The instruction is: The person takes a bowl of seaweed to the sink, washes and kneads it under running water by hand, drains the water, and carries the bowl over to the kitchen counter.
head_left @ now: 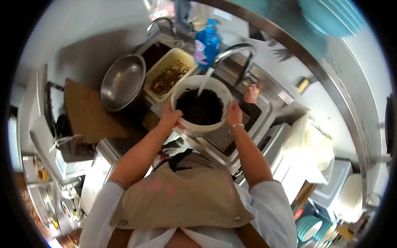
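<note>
A round white bowl (pixel 201 129) with a dark mass inside is held up over the sink (pixel 264 120). Water runs into it from the curved faucet (pixel 233 47). My left hand (pixel 169 118) grips the bowl's left rim, thumb over the edge. On the right side my right hand (pixel 234 115) is closed on the rim, its wrist wearing a bracelet. Just behind the bowl, to the left, lies a cream rectangular tub (pixel 191 58) of mixed food scraps.
A large metal bowl (pixel 123 82) stands left of the tub, beside brown cardboard (pixel 87 115). A blue bottle (pixel 207 45) is behind the sink. Another hand (pixel 250 94) shows near the sink's right back. A curved metal shelf edge (pixel 306 62) arches overhead at the right.
</note>
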### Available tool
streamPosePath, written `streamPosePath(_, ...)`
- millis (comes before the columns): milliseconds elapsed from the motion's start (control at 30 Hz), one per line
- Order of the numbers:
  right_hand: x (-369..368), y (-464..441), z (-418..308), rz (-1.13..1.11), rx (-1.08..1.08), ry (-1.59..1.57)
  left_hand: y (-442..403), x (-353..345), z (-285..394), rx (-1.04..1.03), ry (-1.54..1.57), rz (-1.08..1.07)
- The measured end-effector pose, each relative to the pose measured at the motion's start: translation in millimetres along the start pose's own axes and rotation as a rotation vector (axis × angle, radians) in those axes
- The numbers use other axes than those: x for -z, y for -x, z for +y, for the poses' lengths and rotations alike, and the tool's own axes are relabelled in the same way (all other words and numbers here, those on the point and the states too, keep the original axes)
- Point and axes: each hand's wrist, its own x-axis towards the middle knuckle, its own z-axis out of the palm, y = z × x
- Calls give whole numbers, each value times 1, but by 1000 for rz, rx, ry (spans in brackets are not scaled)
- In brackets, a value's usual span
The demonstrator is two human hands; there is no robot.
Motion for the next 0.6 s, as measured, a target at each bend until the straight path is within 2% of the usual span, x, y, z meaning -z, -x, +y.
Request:
streamPosePath(33, -2, -3, 7, 26, 60, 213, -3, 3, -1, 98, -83, 23)
streamPosePath(100, -5, -3, 10, 88, 90, 317, -3, 2, -4, 165, -70, 111)
streamPosePath(133, -6, -2, 8, 120, 78, 206, 1, 0, 1, 174, -99, 102)
streamPosePath(167, -8, -3, 16, 135, 174, 262, 6, 1, 6, 177, -139, 64)
streamPosePath(233, -12, -5, 15, 178, 176, 250, 5, -2, 8, 201, -75, 36)
streamPosePath(267, -14, -7, 13, 204, 89, 173, 3, 0, 4, 185, -59, 20)
streamPosePath(367, 1, 2, -8, -62, -46, 71, 0, -3, -1, 129, -20, 35)
streamPosePath(467, 0, 12, -14, 0, 41, 179, 6, 1, -1, 120, 6, -35)
streamPosePath(500, 0, 12, -15, 12, -22, 96, -7, 12, -12, 114, 52, -84)
streamPosePath(600, -4, 11, -12, 63, 18, 147, -7, 13, -16, 98, 33, -7)
